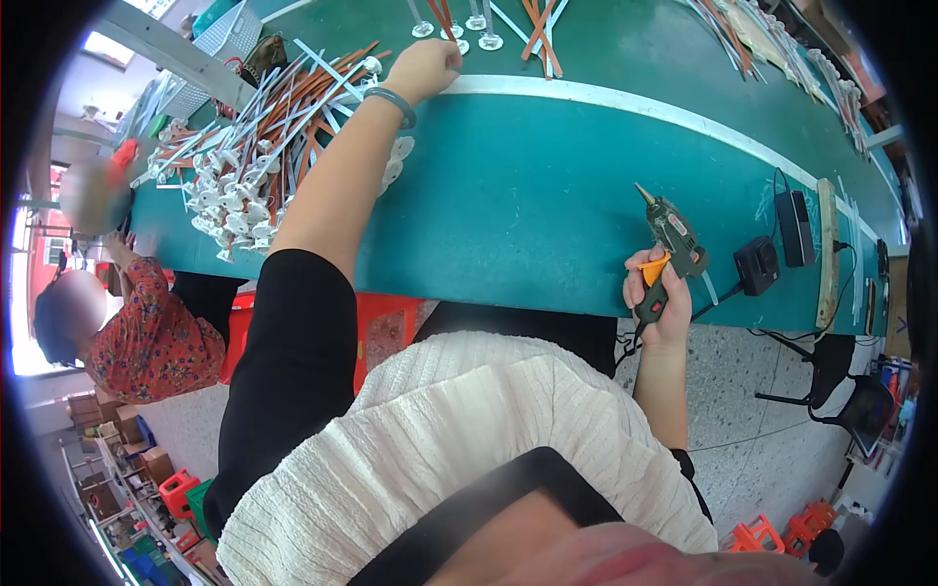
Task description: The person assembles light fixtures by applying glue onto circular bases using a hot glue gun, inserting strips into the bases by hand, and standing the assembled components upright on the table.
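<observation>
My right hand [664,298] is closed around the handle of a dark green glue gun [674,230] with an orange trigger; its nozzle points up and away over the green table. My left hand [427,70] reaches across the white strip with its fingers curled together. Its fingertips are beside the clear round base of a brown strip [447,21] that stands upright, and what they pinch is hidden. More clear round bases [490,42] with upright strips stand close by. Under and left of my left forearm lies a heap of brown and pale strips [283,107] with white end pieces [233,200].
Crossed brown and white strips [542,39] lie beyond the white strip. Black power adapters [796,227] with cables sit at the right, near a wooden batten [827,254]. A co-worker in a floral shirt [156,337] sits at the left. A grey basket [227,44] stands at the back left.
</observation>
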The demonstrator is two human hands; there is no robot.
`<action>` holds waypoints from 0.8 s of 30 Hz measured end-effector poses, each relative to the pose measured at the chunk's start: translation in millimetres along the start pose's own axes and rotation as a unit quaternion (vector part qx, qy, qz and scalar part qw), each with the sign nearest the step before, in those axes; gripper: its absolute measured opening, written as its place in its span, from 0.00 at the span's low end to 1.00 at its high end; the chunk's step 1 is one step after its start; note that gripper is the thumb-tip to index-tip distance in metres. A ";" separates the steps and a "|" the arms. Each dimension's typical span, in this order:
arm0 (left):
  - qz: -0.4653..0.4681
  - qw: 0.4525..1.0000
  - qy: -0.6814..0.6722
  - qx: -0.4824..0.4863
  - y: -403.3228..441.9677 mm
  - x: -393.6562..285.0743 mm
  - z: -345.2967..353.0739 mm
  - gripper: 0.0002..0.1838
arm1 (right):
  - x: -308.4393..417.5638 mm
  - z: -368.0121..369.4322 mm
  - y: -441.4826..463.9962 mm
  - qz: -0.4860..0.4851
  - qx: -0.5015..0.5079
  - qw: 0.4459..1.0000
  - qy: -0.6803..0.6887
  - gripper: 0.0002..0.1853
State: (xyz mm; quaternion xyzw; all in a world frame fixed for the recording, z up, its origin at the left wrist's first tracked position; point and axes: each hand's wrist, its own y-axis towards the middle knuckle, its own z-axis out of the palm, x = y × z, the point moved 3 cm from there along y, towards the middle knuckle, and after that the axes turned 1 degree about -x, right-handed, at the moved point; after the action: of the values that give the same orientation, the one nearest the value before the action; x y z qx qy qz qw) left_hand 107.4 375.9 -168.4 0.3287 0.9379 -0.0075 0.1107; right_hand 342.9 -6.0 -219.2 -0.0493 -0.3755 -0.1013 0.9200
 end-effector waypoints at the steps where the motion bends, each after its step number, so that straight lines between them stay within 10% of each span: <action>1: 0.028 0.999 -0.011 -0.012 -5.0 -3.2 -2.4 0.21 | -0.1 1.0 -0.6 -0.004 -0.002 1.000 -0.003 0.11; 7: 0.330 0.940 -0.082 0.009 -42.2 -22.2 11.2 0.15 | 0.2 2.9 -0.6 -0.015 0.009 1.000 -0.006 0.10; 10: 0.116 0.948 -0.280 0.098 -33.4 -19.1 -19.0 0.12 | -1.5 3.4 -2.3 -0.016 -0.004 1.000 -0.008 0.11; 14: -0.026 0.956 -0.253 -0.148 -4.3 30.2 -21.8 0.10 | -0.6 3.7 -2.1 -0.019 0.007 1.000 -0.022 0.11; 22: 0.373 0.899 -0.204 0.109 -106.3 -78.6 -4.1 0.21 | -2.2 -3.1 0.1 0.001 0.005 1.000 0.004 0.13; 24: 0.297 0.904 -0.237 0.195 -118.4 -74.5 -42.2 0.18 | -2.4 -8.2 -0.7 0.008 0.007 1.000 0.010 0.14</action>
State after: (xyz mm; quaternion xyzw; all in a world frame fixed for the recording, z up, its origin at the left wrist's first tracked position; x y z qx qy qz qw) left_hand 82.3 241.0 -118.3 0.5960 0.7225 -0.2347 0.2603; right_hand 346.7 -7.7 -226.7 -0.0448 -0.3670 -0.0923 0.9246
